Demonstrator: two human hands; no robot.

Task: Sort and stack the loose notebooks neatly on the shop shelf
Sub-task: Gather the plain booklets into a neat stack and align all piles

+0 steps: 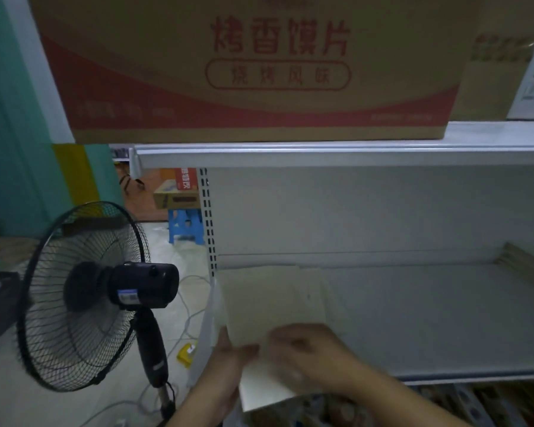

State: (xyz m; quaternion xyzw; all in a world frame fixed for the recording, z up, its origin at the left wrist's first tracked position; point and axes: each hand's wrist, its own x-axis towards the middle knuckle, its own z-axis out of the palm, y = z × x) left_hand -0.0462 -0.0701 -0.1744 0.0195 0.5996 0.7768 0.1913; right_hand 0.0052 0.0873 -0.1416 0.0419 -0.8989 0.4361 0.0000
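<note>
— What stood at the left?
— A black fan (84, 297) on the floor, beside the white shelf (429, 318).
— And the left grip (228, 362)?
— It held the near left edge of a cream notebook (265, 386).
— Where did that notebook lie?
— At the shelf's left end, overlapping a cream stack (272, 300), with its near end jutting past the front lip.
— The right grip (309, 352)?
— It rested on the cover, blurred. Curled or flat, I couldn't tell.

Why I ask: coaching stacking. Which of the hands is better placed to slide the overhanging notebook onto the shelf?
Probably right: the right hand lies atop the notebook; the left hand is only at its left edge.
</note>
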